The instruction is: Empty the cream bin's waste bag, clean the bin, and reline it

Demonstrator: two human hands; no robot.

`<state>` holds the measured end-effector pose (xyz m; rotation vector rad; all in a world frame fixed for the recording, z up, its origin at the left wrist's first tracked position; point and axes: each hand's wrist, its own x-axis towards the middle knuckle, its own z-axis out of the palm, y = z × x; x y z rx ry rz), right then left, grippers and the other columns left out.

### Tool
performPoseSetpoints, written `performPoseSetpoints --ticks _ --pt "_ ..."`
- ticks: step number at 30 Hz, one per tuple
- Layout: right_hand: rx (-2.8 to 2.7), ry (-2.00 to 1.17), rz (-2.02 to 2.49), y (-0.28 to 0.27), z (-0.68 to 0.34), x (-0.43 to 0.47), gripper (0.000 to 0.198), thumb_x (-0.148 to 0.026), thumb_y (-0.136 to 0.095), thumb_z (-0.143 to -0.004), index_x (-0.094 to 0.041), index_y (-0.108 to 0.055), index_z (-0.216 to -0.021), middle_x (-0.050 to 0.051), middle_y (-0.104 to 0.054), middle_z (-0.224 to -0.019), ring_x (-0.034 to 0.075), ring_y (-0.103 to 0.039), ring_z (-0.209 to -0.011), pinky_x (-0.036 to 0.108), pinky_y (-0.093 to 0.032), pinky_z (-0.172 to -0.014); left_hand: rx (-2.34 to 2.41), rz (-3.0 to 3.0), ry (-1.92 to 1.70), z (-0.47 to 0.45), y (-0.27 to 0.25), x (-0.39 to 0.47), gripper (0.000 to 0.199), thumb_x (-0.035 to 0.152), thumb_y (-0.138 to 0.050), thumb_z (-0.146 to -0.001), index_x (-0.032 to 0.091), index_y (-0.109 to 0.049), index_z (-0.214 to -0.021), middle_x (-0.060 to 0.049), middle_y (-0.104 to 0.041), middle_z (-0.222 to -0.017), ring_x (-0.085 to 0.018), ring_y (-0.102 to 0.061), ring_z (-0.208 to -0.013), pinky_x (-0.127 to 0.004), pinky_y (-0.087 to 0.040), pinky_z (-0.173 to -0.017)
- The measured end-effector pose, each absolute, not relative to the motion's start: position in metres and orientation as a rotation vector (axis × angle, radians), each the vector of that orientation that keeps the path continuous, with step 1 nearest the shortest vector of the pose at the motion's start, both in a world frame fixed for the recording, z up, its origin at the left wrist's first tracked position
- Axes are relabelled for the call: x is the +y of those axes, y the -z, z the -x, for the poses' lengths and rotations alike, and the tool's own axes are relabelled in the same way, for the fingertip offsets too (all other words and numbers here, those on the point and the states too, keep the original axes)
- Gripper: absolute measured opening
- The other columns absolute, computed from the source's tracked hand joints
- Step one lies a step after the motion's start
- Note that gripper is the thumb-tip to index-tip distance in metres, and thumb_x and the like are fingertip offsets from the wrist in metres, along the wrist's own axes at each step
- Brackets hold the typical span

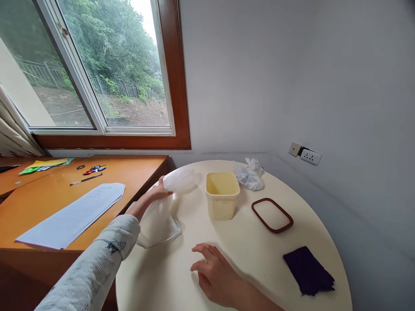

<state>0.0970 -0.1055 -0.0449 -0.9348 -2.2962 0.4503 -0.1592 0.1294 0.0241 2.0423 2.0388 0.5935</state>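
My left hand is closed around the gathered middle of a translucent white plastic bag at the left side of the round table. One part of the bag puffs out beyond my fingers, and its wider part hangs down to the tabletop under my wrist. Over the table's front middle, my right hand is held with its fingers apart and bent, with nothing in it. Beyond it stands an open, pale yellow plastic bin, upright. To the bin's right lies a brown rounded rectangular frame.
A knotted plastic bag sits behind the bin to the right. A dark purple cloth lies at the round table's right edge. On the wooden desk at left are papers, a pen and keys.
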Motion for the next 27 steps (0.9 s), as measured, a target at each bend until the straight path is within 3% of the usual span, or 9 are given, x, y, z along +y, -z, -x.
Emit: performPoseSetpoints --ticks 3,6,8,17,27 --pt "-2.278 -0.463 0.936 0.044 -0.097 -0.104 0.029 -0.008 -0.047 -0.074 -0.022 -0.061 -0.094 0.005 -0.049 -0.122 0.015 -0.038 -0.12 0.029 -0.033 -0.099 2.105 -2.114 -0.459 0.154 -0.023 0.135 0.084 0.046 -0.06 -0.066 0.009 -0.026 -0.134 -0.024 -0.043 -0.126 -0.035 -0.049 -0.109 -0.042 -0.041 -0.084" --pt "-2.268 -0.486 0.951 0.043 -0.098 -0.103 0.03 -0.007 -0.047 -0.073 -0.022 -0.061 -0.094 0.005 -0.049 -0.122 0.015 -0.039 -0.119 0.029 -0.034 -0.098 2.111 -2.25 -0.37 0.144 -0.011 0.133 0.074 0.045 -0.052 -0.074 0.023 -0.022 -0.138 -0.017 -0.022 -0.144 -0.035 -0.027 -0.128 -0.048 -0.025 -0.099" --pt "-2.266 -0.504 0.959 0.042 -0.098 -0.102 0.031 -0.006 -0.047 -0.073 -0.022 -0.061 -0.095 0.005 -0.049 -0.122 0.015 -0.04 -0.119 0.029 -0.034 -0.098 2.108 -2.302 -0.292 0.138 0.003 0.13 0.067 0.043 -0.047 -0.077 0.028 -0.023 -0.138 -0.011 -0.016 -0.147 -0.033 -0.017 -0.133 -0.052 -0.015 -0.103" --pt "-2.241 -0.521 0.979 0.046 -0.101 -0.098 0.029 -0.008 -0.047 -0.074 -0.023 -0.061 -0.095 0.004 -0.049 -0.12 0.013 -0.039 -0.119 0.026 -0.033 -0.098 2.223 -2.168 -0.114 0.135 0.062 0.134 0.064 0.05 -0.023 -0.085 0.011 -0.037 -0.133 -0.018 -0.023 -0.145 -0.035 -0.022 -0.131 -0.057 -0.016 -0.101" --pt "-2.236 -0.573 1.003 0.051 -0.102 -0.093 0.023 -0.015 -0.049 -0.079 -0.024 -0.061 -0.096 0.003 -0.048 -0.121 0.014 -0.042 -0.114 0.028 -0.034 -0.096 2.202 -2.153 -0.257 0.129 0.056 0.138 0.064 0.049 -0.028 -0.083 0.006 -0.04 -0.128 -0.024 -0.025 -0.142 -0.035 -0.021 -0.132 -0.057 -0.014 -0.101"
